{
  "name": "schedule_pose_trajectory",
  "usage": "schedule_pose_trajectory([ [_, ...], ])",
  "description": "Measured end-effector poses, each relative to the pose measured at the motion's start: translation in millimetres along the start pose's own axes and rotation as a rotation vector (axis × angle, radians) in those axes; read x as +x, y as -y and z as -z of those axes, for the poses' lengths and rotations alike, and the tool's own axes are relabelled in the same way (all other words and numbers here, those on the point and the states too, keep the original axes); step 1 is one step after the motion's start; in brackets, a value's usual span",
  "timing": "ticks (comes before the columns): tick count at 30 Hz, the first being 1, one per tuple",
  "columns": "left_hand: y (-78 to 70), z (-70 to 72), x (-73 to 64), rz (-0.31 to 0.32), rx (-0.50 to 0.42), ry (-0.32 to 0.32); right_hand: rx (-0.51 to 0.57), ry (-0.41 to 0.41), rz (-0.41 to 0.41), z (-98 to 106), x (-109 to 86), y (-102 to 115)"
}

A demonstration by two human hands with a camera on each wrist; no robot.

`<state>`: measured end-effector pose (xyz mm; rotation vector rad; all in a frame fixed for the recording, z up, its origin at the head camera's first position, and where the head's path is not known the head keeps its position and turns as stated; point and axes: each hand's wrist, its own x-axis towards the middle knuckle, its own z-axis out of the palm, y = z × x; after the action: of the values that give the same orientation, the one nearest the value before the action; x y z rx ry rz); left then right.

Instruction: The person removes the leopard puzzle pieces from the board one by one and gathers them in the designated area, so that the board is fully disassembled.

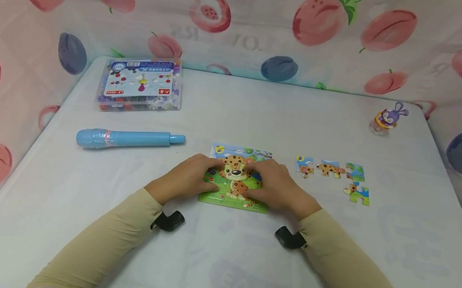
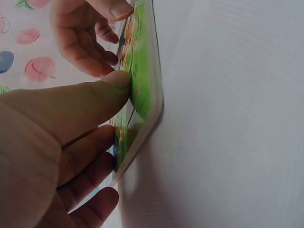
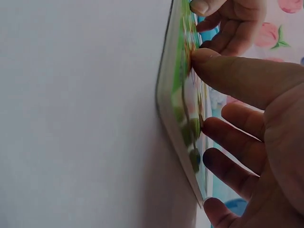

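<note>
A jigsaw puzzle [image 1: 231,197] with a spotted leopard cub on green grass lies flat on the table, in the middle of the head view. My left hand [image 1: 189,177] is at its left side, thumb and fingertips touching the picture. From the other side my right hand [image 1: 280,187] touches it likewise, its thumb [image 3: 206,59] on the surface in the right wrist view. Fingers of both hands are relaxed and spread, none wrapped around the board. The left wrist view shows the board's pale edge [image 2: 154,107] against the table. Parts of the picture are hidden under the fingers.
Several loose puzzle pieces [image 1: 330,169] lie right of the puzzle. A blue tube-shaped toy [image 1: 132,140] rests at the left, with a clear plastic box [image 1: 140,84] of small parts behind it. A purple rabbit figurine [image 1: 388,118] stands at the back right.
</note>
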<state>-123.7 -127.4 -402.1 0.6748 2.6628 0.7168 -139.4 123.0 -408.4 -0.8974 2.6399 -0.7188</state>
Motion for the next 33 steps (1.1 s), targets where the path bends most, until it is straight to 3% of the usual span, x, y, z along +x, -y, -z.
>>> schedule_pose_trajectory([
  [18, -6.4, -6.6, 1.9, 0.056, 0.021, -0.042, 0.04, 0.042, -0.086, -3, 7.8, 9],
  [33, -13.8, -7.6, 2.8, 0.07, 0.059, -0.07, 0.082, 0.035, -0.052, -2, 7.0, 17],
])
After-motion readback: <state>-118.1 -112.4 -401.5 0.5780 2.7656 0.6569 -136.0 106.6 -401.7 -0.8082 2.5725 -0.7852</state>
